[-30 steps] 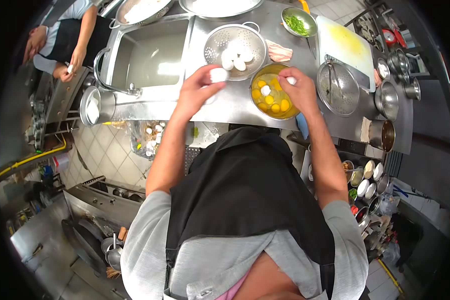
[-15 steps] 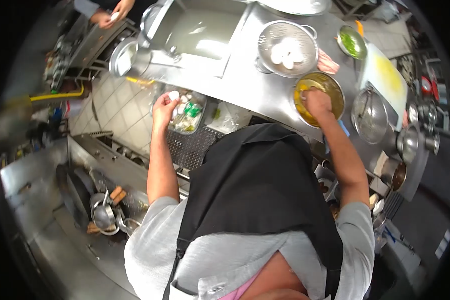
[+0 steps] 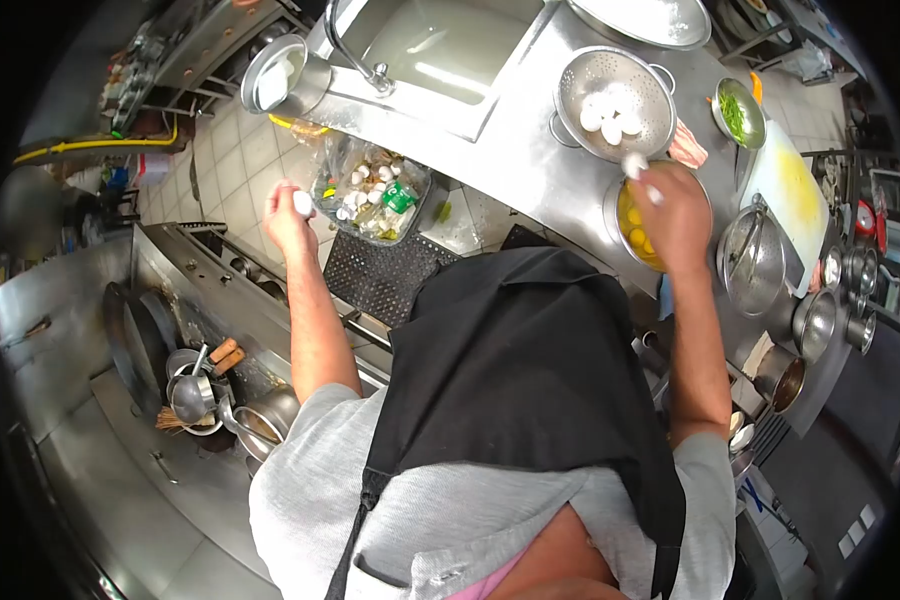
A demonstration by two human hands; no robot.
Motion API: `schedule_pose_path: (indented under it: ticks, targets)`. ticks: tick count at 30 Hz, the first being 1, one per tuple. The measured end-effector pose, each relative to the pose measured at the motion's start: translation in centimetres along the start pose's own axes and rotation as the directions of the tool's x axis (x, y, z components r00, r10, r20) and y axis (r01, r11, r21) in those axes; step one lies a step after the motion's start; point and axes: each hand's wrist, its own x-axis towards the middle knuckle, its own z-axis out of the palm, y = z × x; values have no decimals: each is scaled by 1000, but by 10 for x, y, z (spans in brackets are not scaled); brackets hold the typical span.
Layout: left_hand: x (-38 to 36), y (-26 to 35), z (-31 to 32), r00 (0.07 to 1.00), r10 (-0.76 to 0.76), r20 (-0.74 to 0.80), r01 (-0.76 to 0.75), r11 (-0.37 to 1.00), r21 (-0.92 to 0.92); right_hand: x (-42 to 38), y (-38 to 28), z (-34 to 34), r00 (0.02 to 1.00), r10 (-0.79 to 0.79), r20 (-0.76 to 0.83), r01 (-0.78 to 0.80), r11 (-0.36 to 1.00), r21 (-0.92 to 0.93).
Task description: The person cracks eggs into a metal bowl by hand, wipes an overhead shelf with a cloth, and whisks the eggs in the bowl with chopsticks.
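Above the bowl of yolks (image 3: 613, 222), the right hand (image 3: 672, 212) is being held palm down, fingers bunched, with a white piece (image 3: 633, 165) being pinched at their tips. A second bit of white (image 3: 655, 195) is showing between the same fingers; whether one broken shell or two pieces are being gripped cannot be told. Yolks (image 3: 638, 237) are being left visible at the near left of this grip, the rest being covered by the hand.

Well to the left, over the floor side, a white egg or shell (image 3: 302, 203) is being pinched between the thumb and curled fingers of the left hand (image 3: 288, 222); whole or emptied, not clear. Just right of that grip, shells and a green wrapper are being held in the lined bin (image 3: 425, 195). Closer to the body from it, the perforated mat (image 3: 375, 280) is being partly hidden.

Ahead of the right grip, white eggs (image 3: 611, 118) are being held in the colander (image 3: 580, 82). Pinkish meat (image 3: 687, 147) is being kept beside it. Farther right, green slices (image 3: 733, 115) are being held in a small bowl (image 3: 758, 130), near the stained cutting board (image 3: 792, 185).
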Motion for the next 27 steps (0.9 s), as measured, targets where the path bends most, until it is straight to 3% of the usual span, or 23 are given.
schedule_pose_path:
  ticks: [3,5,7,10,13,15,17,20,21,23,25,27]
  targets:
    - [-23,61,28,993,84,-79,-101,964,-245,38,-83,23,993,-68,94,36,951,308]
    - [-37,99,46,998,66,-11,-65,916,-396,64,-137,45,981,-167,95,125,931,343]
    - [-45,125,57,990,68,123,-3,884,-468,81,-169,59,978,-187,90,148,933,329]
    - [-58,143,67,936,74,344,128,839,-528,80,-170,55,983,-165,81,99,846,523]
    - [-72,132,81,846,-8,533,339,780,-525,62,-121,50,941,12,337,-276,600,751]
    - [-87,109,98,745,-19,666,435,772,-464,40,-83,23,816,244,524,-578,300,759]
    - [-125,100,131,692,-150,706,527,774,-352,0,-28,16,809,280,517,-525,-54,850]
    - [-179,72,179,437,-214,873,615,780,-117,-50,10,-4,738,562,374,-484,54,874]
    - [-195,60,194,353,-256,900,608,794,-13,-59,20,-9,722,572,389,-511,63,857]
    - [-224,33,231,140,-227,964,433,889,146,-75,33,-18,689,592,418,-563,73,823]
    - [-253,37,268,62,-255,965,-60,964,258,-81,40,-25,721,634,280,-567,307,764]
    - [-277,17,301,16,-133,991,-129,983,134,-75,26,-40,778,627,51,-487,548,680]
